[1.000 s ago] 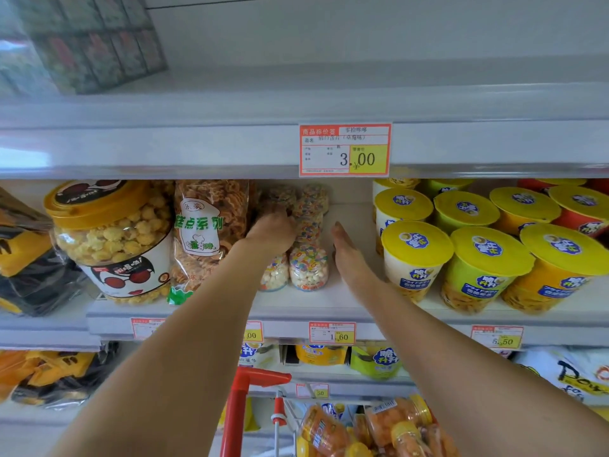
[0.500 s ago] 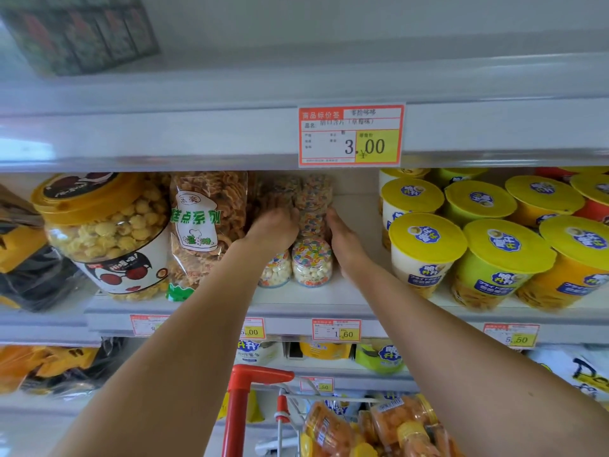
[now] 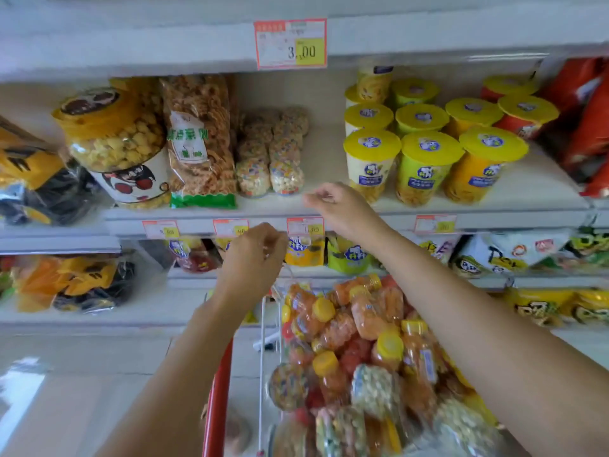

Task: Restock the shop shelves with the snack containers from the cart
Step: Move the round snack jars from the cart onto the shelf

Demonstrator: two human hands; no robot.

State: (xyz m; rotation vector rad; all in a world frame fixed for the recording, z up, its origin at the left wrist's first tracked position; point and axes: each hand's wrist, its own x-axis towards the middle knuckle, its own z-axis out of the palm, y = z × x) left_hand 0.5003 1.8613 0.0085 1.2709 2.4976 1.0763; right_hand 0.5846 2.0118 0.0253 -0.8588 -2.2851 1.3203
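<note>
Two rows of small clear snack jars (image 3: 272,153) with coloured puffs lie on the middle shelf (image 3: 329,209), between a tall biscuit bag and the yellow-lidded cups. My left hand (image 3: 255,258) hangs in front of the shelf edge, fingers loosely curled, holding nothing. My right hand (image 3: 339,206) hovers just right of the jars at the shelf's front, also loosely curled and empty. Below, the cart (image 3: 217,400) with its red handle holds several orange bottles with yellow caps (image 3: 356,324) and more clear snack jars (image 3: 372,387).
A big popcorn tub (image 3: 115,140) and a biscuit bag (image 3: 197,140) stand left of the jars. Yellow-lidded cups (image 3: 425,153) fill the shelf's right part, red bags (image 3: 590,133) beyond them. A bare strip of shelf lies between jars and cups. Lower shelves hold bagged snacks.
Both hands have drawn back from the snack jars on the shelf and dropped toward the cart. The view has tilted down, showing more of the cart.
</note>
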